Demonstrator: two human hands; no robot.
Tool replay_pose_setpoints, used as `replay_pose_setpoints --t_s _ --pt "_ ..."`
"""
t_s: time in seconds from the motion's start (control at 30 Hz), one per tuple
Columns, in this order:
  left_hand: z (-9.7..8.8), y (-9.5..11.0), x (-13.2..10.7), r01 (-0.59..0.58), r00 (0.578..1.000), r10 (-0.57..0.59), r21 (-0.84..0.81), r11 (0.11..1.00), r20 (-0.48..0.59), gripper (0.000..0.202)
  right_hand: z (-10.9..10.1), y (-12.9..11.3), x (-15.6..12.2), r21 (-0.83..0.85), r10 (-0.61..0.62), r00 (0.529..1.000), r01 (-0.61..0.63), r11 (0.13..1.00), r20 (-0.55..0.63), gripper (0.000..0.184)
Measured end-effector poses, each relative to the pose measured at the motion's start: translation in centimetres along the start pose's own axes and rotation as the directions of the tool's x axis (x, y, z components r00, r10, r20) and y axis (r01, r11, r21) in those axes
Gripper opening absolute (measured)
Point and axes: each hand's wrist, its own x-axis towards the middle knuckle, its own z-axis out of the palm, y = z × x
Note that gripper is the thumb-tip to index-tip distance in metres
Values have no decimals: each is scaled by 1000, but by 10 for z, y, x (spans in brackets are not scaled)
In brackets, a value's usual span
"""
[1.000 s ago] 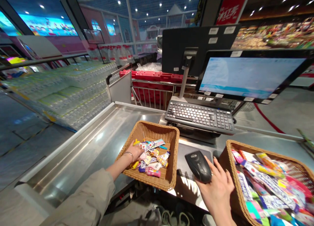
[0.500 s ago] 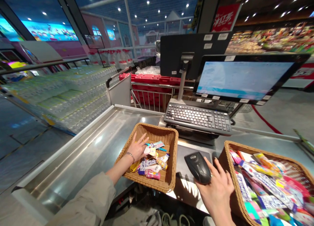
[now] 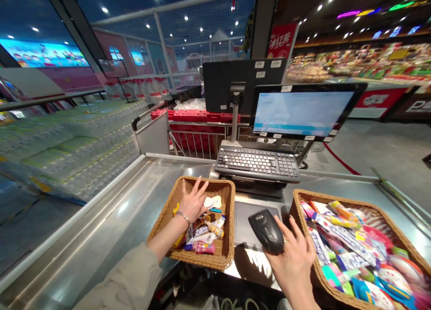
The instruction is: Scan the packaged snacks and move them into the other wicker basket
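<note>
My left hand reaches into the left wicker basket, its fingers spread over small packaged goods. By its thumb lies a white and yellow piece; whether they touch I cannot tell. Below are a pink bottle-shaped pack, a yellow-striped pack and blue-and-white wrapped sticks. A black handheld barcode scanner is gripped in my right hand, its head tilted towards the left basket. The scanner's handle is mostly hidden by the hand.
To the right, another wicker basket is full of colourful sweets packs. Behind the baskets stand a keyboard and a lit monitor on the metal counter. Beyond are a shopping trolley and stacked bottles.
The camera view has turned slightly right, so the scene sits further left. Inside the basket, the white and yellow piece has shifted, and my left hand stays over the goods. My right hand keeps the scanner.
</note>
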Motion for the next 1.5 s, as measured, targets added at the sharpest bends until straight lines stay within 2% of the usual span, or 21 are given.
replay_pose_setpoints --t_s 0.2,0.43,0.7,0.9,1.1,1.27,1.5 --pt "-5 17 15 -24 998 23 -18 1000 -58 21 -7 1 0 -3 24 1000 -24 1000 -16 16" --pt "-9 33 32 -61 994 54 -63 996 -98 20 -16 4 -4 -21 58 997 -57 998 42 13" --pt "-11 54 48 -97 988 84 -93 991 -130 20 -23 8 -6 -50 51 998 -49 998 35 10" --pt "-10 67 58 -126 983 112 -84 988 -148 22 -24 11 -7 -59 46 998 -44 997 31 21" --pt "-7 74 67 -154 970 136 -78 985 -202 23 -27 12 -7 -84 75 996 -70 994 54 28" --pt "-5 77 74 -174 965 153 -85 981 -214 24 -27 14 -7 -81 102 993 -97 992 61 19" --pt "-4 79 80 -187 963 161 -104 977 -216 24 -29 15 -3 -87 124 989 -117 989 82 21"
